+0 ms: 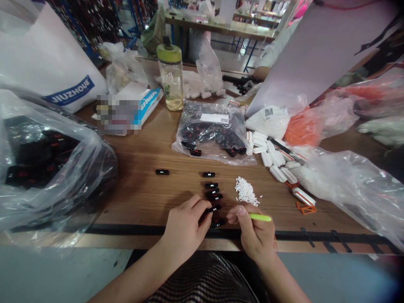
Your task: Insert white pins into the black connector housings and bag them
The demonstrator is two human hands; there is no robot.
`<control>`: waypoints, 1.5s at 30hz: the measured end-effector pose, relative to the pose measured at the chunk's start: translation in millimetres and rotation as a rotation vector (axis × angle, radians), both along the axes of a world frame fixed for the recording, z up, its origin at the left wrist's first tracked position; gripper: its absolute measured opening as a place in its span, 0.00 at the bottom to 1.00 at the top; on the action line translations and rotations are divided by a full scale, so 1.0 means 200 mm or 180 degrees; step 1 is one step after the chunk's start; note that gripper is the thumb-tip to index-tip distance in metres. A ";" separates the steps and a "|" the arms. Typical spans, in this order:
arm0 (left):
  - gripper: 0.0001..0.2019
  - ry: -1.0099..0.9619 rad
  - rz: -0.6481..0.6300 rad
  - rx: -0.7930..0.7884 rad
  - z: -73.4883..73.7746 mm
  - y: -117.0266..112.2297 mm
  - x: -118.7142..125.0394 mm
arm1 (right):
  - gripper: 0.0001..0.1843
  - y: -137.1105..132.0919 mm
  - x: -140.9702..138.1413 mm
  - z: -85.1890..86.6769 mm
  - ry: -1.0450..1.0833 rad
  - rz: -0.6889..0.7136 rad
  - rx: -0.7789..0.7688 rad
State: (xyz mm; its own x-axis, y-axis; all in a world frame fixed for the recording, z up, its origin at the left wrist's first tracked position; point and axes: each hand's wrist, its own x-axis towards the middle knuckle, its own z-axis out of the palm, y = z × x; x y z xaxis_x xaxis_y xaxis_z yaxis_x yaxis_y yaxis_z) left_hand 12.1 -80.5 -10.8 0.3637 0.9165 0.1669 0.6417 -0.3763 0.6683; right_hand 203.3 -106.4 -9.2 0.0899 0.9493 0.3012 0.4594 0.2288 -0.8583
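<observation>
Black block (216, 208) is sitting between the thumb and fingers of my left hand (186, 223), held just above or on the table (135, 176) near its front edge; can't tell from my feed whether it's actually touching the wood. That hand is closed on one end, with the other end poking out toward my right hand (257, 233). The right has its fingers closed around a yellow-green stick (260, 217), and there's a thin tip pointing at the block, too fine for me to tell if they touch.

Right below the held one there's a loose block (217, 224). Above it I've got three bunched close together, the top one here (211, 185), then another block (208, 174) a bit farther up, plus a lone one (162, 172) well off to the left. Just past my right hand is a pile of tiny white bits (245, 190). Farther back lies a clear bag (213, 120) full of black parts, with a green-lidded bottle (170, 80) behind it.
</observation>
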 end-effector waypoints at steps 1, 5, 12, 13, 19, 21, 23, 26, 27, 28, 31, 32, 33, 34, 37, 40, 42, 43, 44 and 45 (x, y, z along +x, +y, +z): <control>0.04 0.0004 -0.0007 -0.0003 0.00 0.00 0.00 | 0.14 0.00 0.00 0.00 0.0009 -0.0012 0.0011; 0.04 0.0027 -0.0002 0.0005 0.01 0.00 0.00 | 0.14 0.01 0.00 0.01 -0.0009 -0.0014 0.0031; 0.04 0.0025 -0.0001 -0.0007 0.00 0.00 0.00 | 0.14 0.00 0.00 0.00 -0.0213 0.0080 -0.0013; 0.04 0.0029 -0.0009 -0.0020 -0.01 0.00 0.00 | 0.14 0.00 0.00 0.01 -0.0258 0.0123 -0.0042; 0.05 0.0062 -0.0072 -0.0040 0.00 0.00 -0.01 | 0.14 0.03 -0.02 0.06 -0.0613 0.0312 -0.0202; 0.06 0.0069 -0.0056 -0.0072 0.01 0.00 -0.01 | 0.15 0.04 -0.03 0.07 -0.0567 0.0346 -0.0275; 0.06 0.0052 -0.0045 -0.0054 0.00 0.00 0.00 | 0.17 0.05 -0.03 0.08 -0.0352 0.0188 -0.0273; 0.05 0.0018 -0.0042 -0.0026 -0.01 0.00 0.00 | 0.20 0.04 -0.03 0.07 -0.0070 -0.0102 -0.0113; 0.05 0.0019 -0.0040 -0.0034 -0.01 0.00 0.00 | 0.20 0.04 -0.03 0.07 -0.0028 -0.0117 -0.0076; 0.05 0.0027 -0.0035 -0.0044 -0.01 0.00 0.00 | 0.20 0.04 -0.03 0.06 0.0002 -0.0102 -0.0065; 0.05 0.0051 -0.0035 -0.0059 0.00 -0.01 0.00 | 0.18 0.04 -0.04 0.04 -0.0015 0.0015 -0.0123; 0.05 0.0053 -0.0037 -0.0063 0.00 -0.01 0.00 | 0.17 0.04 -0.04 0.04 -0.0043 0.0039 -0.0138; 0.05 0.0051 -0.0042 -0.0067 0.00 -0.01 0.00 | 0.17 0.03 -0.05 0.03 -0.0077 0.0052 -0.0144; 0.05 0.0047 -0.0039 -0.0066 0.01 -0.01 0.00 | 0.18 0.03 -0.05 0.03 -0.0105 0.0055 -0.0139; 0.06 0.0044 -0.0026 -0.0060 0.01 0.00 0.00 | 0.18 0.02 -0.05 0.02 -0.0130 0.0041 -0.0134; 0.06 0.0050 -0.0027 -0.0042 0.01 0.00 0.00 | 0.18 0.01 -0.04 0.01 -0.0125 -0.0035 -0.0104; 0.06 0.0056 -0.0034 -0.0027 0.01 0.00 0.00 | 0.18 0.01 -0.03 0.00 -0.0130 -0.0082 -0.0078; 0.05 0.0063 -0.0036 -0.0028 0.01 0.00 0.00 | 0.18 0.01 -0.03 0.00 -0.0127 -0.0078 -0.0071; 0.05 0.0064 -0.0037 -0.0025 0.01 0.00 0.00 | 0.18 0.02 -0.03 0.00 -0.0119 -0.0060 -0.0063; 0.05 0.0061 -0.0038 -0.0021 0.01 0.00 0.00 | 0.17 0.02 -0.03 0.00 -0.0107 -0.0033 -0.0060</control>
